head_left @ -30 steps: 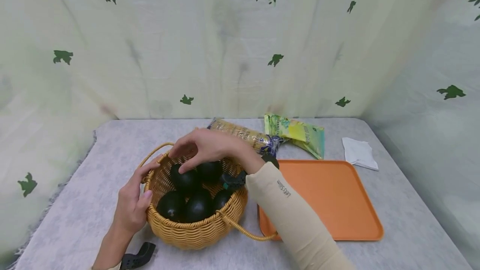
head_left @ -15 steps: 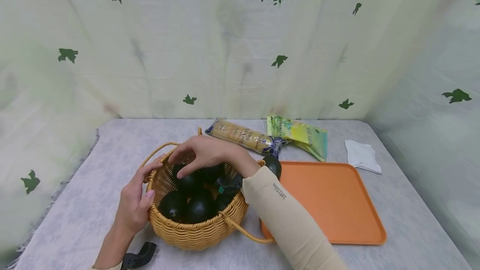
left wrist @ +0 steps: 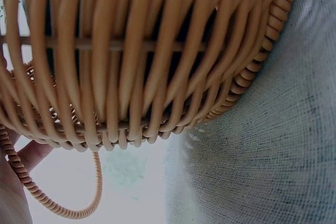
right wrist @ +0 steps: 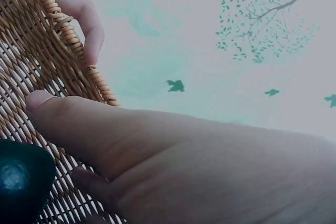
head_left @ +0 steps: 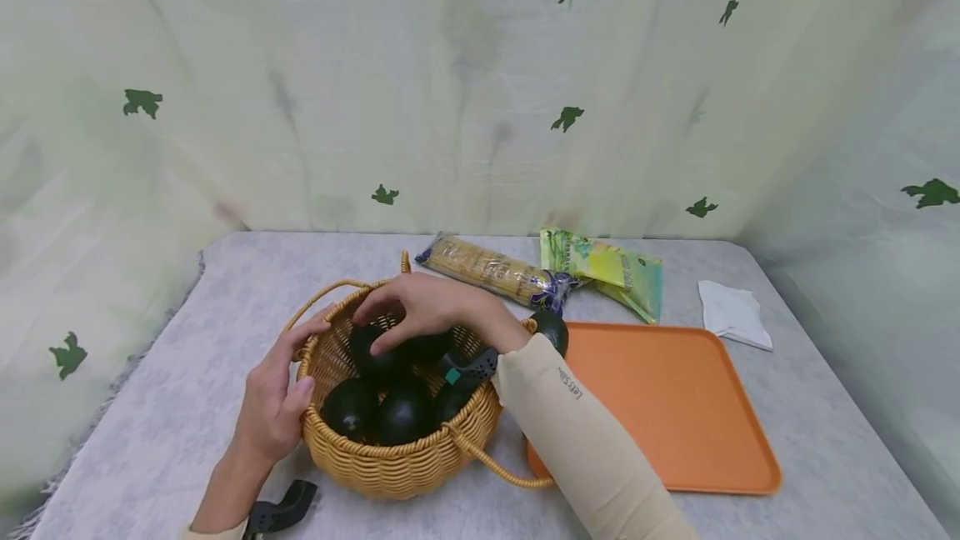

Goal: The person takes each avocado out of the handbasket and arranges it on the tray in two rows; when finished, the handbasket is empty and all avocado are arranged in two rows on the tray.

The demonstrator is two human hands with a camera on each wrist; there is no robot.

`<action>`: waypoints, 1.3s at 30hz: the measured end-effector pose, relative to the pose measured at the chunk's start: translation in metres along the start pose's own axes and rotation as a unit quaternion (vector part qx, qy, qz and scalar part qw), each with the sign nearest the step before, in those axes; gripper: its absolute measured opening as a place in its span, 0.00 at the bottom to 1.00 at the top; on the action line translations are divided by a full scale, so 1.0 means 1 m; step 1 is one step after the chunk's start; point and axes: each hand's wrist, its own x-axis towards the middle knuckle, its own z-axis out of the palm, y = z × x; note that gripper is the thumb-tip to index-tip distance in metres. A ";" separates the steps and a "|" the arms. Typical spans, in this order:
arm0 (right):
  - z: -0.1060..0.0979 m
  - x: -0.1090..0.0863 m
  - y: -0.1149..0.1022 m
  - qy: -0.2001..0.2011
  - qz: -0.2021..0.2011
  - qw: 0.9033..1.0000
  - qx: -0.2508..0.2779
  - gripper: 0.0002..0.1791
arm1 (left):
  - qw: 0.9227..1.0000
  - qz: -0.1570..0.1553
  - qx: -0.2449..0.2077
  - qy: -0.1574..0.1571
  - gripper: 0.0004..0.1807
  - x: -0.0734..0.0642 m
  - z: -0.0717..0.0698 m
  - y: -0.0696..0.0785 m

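A round wicker basket (head_left: 390,465) stands at the table's left centre, with several dark, glossy, avocado-like fruits (head_left: 405,412) inside. My left hand (head_left: 270,407) grips its left side, thumb outside and fingertips at the rim; a left finger (right wrist: 92,32) shows over that rim in the right wrist view. My right hand (head_left: 431,304) reaches over the basket's far part, fingers loosely bent and partly hidden. Its thumb overlaps one fruit in the head view. Seen from the right wrist, the thumb (right wrist: 58,111) stands apart from a dark fruit (right wrist: 23,179).
An orange tray (head_left: 660,407) lies to the right, under the right forearm in view. Another dark fruit (head_left: 551,330) rests at its back left corner. Behind are a clear noodle-like packet (head_left: 487,267), green-yellow packets (head_left: 603,265) and a white tissue (head_left: 735,315). A looped basket handle (head_left: 502,469) sticks out rightward.
The whole scene shifts slightly in the head view. Both hands keep nearly the same place at the basket, and the fruits inside look unmoved.
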 end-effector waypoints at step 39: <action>0.007 0.016 0.001 -0.084 0.039 0.988 -0.125 0.39 | 1.000 0.007 0.000 0.006 0.31 -0.001 -0.001 -0.001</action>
